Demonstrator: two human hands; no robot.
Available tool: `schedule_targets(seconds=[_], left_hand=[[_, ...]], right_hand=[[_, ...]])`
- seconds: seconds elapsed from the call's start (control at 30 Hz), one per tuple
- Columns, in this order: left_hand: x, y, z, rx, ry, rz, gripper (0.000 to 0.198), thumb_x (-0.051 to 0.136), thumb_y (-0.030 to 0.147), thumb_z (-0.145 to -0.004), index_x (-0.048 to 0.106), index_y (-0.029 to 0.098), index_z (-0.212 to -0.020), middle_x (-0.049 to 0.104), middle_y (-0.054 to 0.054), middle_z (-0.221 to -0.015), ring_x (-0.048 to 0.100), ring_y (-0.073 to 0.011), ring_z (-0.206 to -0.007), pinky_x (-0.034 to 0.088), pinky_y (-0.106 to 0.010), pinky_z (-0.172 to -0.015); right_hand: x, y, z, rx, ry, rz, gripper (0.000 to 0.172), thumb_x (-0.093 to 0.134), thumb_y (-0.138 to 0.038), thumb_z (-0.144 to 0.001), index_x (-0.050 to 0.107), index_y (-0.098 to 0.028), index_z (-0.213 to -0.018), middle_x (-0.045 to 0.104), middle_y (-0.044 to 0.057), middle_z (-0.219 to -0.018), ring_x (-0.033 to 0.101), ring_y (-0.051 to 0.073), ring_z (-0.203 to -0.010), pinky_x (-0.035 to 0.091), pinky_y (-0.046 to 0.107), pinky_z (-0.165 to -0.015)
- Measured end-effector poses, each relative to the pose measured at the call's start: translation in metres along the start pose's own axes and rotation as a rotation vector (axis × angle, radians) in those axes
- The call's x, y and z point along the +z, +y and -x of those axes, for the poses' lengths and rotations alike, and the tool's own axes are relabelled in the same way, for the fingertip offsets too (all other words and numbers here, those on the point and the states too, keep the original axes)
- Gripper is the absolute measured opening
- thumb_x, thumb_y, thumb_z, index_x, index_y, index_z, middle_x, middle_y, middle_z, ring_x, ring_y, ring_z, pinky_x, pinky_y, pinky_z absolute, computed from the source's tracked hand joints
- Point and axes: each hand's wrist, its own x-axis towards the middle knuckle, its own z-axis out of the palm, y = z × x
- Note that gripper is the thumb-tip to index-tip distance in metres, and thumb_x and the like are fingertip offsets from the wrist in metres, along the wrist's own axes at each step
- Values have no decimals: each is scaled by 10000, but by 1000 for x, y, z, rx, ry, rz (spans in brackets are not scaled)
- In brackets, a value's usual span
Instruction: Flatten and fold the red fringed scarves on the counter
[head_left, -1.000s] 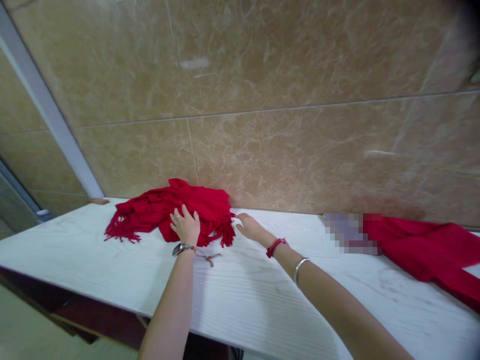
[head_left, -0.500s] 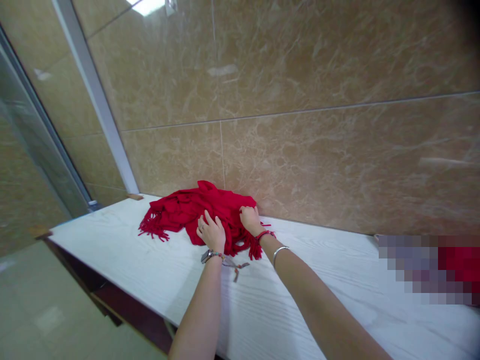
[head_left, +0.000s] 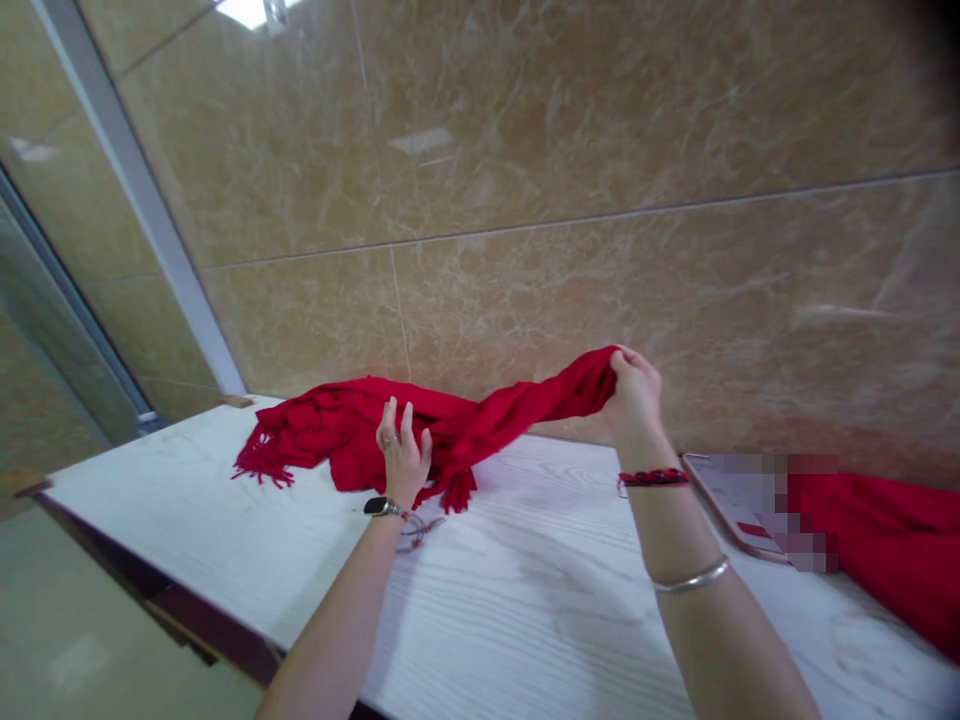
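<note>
A red fringed scarf (head_left: pixel 360 430) lies bunched on the white wood-grain tabletop (head_left: pixel 510 590), close against the wall. My right hand (head_left: pixel 634 390) is closed on one part of it, lifted off the table and stretched to the right in a twisted strip. My left hand (head_left: pixel 405 455) rests on the front of the bunched part with its fingers spread. Tassels hang at the left end and below the middle of the scarf. A watch sits on my left wrist, and a bracelet and a silver bangle are on my right.
At the right lies a tablet-like flat device (head_left: pixel 739 525), partly blurred out, with another red cloth (head_left: pixel 900 550) beside it. A marbled tile wall (head_left: pixel 525 280) borders the table's back. Past the table's left edge, the floor (head_left: pixel 67 620) shows.
My right hand has moved right and up, pulling part of the scarf out into a strip. My left hand stays on the bunched part. The view has shifted somewhat to the right.
</note>
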Motion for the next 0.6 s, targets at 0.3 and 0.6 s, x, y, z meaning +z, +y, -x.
schedule_targets(seconds=[0.3,0.6], left_hand=[[23,40,19,372,-578,180,340,431,169,-826,493,139,-1160,632,-107,-1014,562,-212,-994,412,-362,-912],[10,43,14,308,-417,248,221,341,145,-847,545,167,-931,600,-75,-914,556,-181,-880,445,-322,-840]], right_hand=[[-24,-47,-2,-159,-195,532,190,476,-233,-751,635,-142,-797,637,38,-718,572,141,-673,442,270,-619],[25,-11,78,51,-1117,1302,362,717,-308,-604,674,-147,-926,671,154,-966,624,272,-874,471,337,-732]])
